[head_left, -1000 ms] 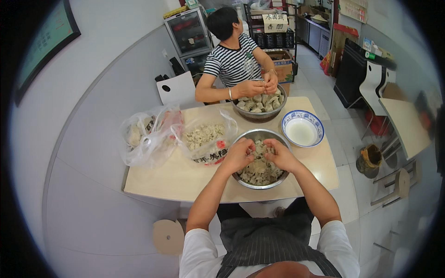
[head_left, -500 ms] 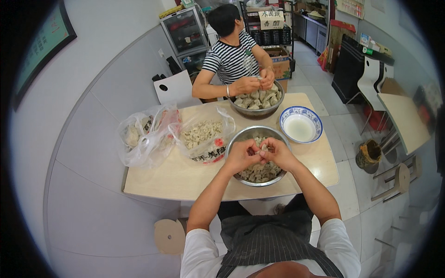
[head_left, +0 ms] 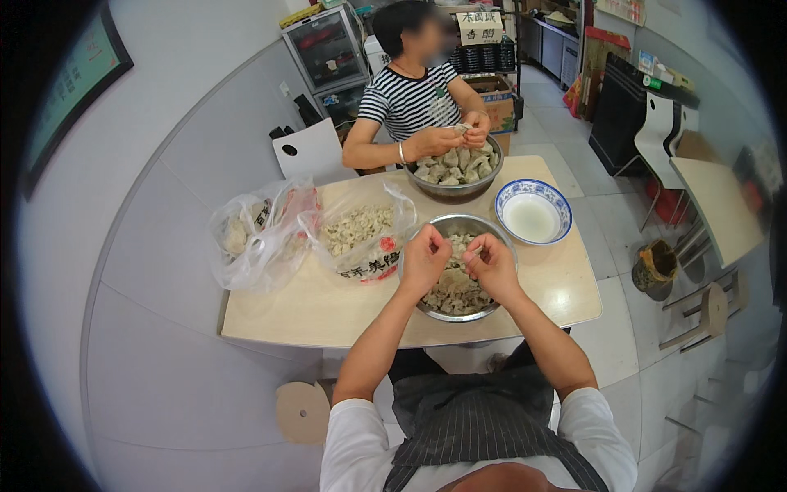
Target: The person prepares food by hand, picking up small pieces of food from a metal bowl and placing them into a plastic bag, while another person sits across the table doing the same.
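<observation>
Over a steel bowl (head_left: 460,316) at the table's near edge, my two hands are held a little apart. My left hand (head_left: 426,256) is closed, its fingertips pinched together; what they hold, if anything, is hidden. Between the thumb and fingers of my right hand (head_left: 494,266) is a small pale piece of food, its kind unclear. Small grey-beige torn pieces (head_left: 455,289) fill the bowl below. Left of it, an open clear plastic bag (head_left: 398,205) holds similar small bits (head_left: 357,228).
Across the table (head_left: 279,316), a person in a striped shirt (head_left: 410,102) handles a piece over a second steel bowl (head_left: 459,193) of larger chunks. A blue-and-white bowl (head_left: 533,211) of cloudy liquid stands right. Another plastic bag (head_left: 262,238) lies left; a stool (head_left: 303,412) is below.
My hands have moved apart from each other, with the left shifting left and up. The person opposite has turned their head and lowered their hands slightly. My view has shifted a little.
</observation>
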Demonstrator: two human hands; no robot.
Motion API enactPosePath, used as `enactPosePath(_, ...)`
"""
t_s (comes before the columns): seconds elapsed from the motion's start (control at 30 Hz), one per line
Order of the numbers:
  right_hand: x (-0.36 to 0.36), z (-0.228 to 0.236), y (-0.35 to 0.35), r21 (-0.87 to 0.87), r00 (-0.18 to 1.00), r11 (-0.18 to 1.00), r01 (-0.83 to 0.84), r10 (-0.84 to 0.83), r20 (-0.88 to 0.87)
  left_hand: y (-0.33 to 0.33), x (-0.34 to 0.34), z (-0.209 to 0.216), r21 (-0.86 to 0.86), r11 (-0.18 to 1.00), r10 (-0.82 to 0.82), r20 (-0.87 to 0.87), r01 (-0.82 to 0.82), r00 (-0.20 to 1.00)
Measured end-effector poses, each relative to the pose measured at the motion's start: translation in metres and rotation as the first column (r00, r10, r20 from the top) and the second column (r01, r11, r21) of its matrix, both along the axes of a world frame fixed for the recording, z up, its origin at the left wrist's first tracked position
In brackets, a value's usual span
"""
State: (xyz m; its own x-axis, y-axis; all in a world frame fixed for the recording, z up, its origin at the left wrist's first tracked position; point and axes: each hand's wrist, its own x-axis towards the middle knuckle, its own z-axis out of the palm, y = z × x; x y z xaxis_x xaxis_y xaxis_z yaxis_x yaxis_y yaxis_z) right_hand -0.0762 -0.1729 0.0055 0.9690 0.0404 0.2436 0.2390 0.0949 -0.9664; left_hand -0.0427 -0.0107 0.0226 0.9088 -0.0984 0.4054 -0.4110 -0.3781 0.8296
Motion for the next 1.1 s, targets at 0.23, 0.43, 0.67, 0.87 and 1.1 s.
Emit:
enactPosePath(0.23,-0.001,0.008,-0.014,0.148,0.996,0.989,0.025,-0.012,-0.088,0.032,0.02,0.003,0.06,0.997,0.065,-0.124,-0.058,0.99)
enactPosePath(0.43,0.008,0.003,-0.006,0.066,0.987,0.995,-0.076,0.085,-0.139,0.008,-0.001,0.016,-0.152,0.907,-0.421,-0.299,0.392,0.857)
enactPosePath(0.67,0.008,0.011,-0.02,0.063,0.983,0.991,-0.118,0.125,-0.134,0.026,0.014,0.002,0.057,0.97,-0.209,-0.307,0.237,0.929)
enactPosePath(0.87,0.009,0.006,-0.011,0.067,0.978,0.986,-0.155,0.162,-0.131,0.012,0.007,0.021,-0.103,0.905,-0.422,-0.352,0.414,0.835)
enactPosePath(1.1,0.008,0.013,-0.019,0.099,0.964,0.98,-0.171,0.187,-0.188,0.034,0.026,0.001,0.227,0.96,-0.118,-0.211,0.166,0.97)
